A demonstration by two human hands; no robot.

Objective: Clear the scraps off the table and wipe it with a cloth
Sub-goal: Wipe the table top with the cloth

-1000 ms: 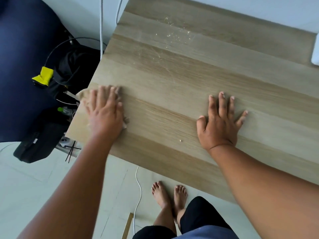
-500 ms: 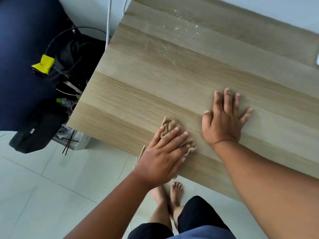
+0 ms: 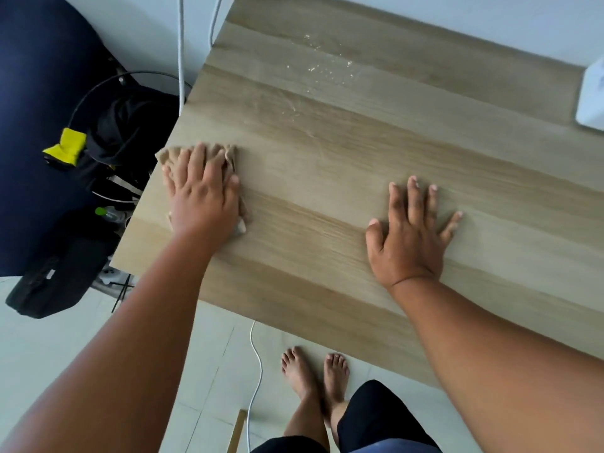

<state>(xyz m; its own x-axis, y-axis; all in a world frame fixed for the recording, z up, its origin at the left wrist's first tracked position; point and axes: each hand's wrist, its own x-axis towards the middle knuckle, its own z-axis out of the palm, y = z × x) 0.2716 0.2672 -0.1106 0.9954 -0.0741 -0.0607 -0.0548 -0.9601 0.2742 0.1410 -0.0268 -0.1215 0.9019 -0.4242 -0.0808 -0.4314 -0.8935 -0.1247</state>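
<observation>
A light wooden table (image 3: 359, 165) fills most of the view. My left hand (image 3: 202, 194) presses flat on a crumpled beige cloth (image 3: 228, 155) at the table's left edge; a corner of the cloth hangs just past the edge. My right hand (image 3: 411, 233) lies flat with spread fingers on the bare wood, right of centre. Pale crumbs and smears (image 3: 323, 71) are scattered on the far part of the table.
A white object (image 3: 591, 99) sits at the table's right edge. Left of the table are a dark bag (image 3: 49, 282), black cables, something yellow (image 3: 65, 147) and a white cord (image 3: 179, 53). My bare feet (image 3: 313, 371) stand on pale floor tiles below the near edge.
My left hand swept the cloth from the left edge to the near middle of the table, then back to the left edge. My right hand stayed pressed in place.
</observation>
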